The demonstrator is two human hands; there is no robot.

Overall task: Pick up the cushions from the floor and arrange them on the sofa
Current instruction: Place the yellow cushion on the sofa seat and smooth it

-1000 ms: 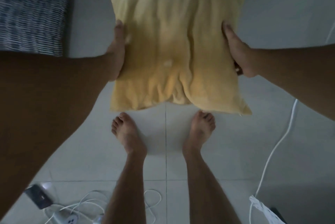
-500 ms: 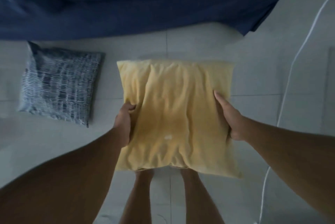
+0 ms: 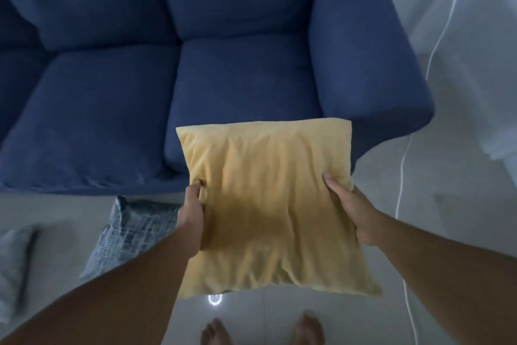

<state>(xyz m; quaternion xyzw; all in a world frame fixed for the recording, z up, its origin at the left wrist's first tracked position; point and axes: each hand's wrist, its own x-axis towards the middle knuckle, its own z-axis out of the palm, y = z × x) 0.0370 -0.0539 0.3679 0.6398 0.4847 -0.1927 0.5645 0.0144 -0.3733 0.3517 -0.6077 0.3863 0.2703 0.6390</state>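
Note:
A yellow cushion [image 3: 268,199] hangs in the air in front of me, its far edge over the front of the blue sofa [image 3: 237,73]. My left hand [image 3: 191,216] grips its left side and my right hand [image 3: 354,210] grips its right side. A blue-and-white patterned cushion [image 3: 131,232] lies on the floor by the sofa's front edge, partly hidden behind my left arm. Another pale cushion [image 3: 12,263] lies on the floor at the far left, blurred.
The sofa's right armrest [image 3: 363,59] stands just beyond the yellow cushion. A white cable [image 3: 402,177] runs along the floor at the right. My bare feet [image 3: 263,330] stand on the pale tiled floor below the cushion.
The yellow cushion has been lifted from near my feet up toward the sofa. The view has tilted up, so the sofa seat and armrest now show, and the patterned cushion sits behind my left arm.

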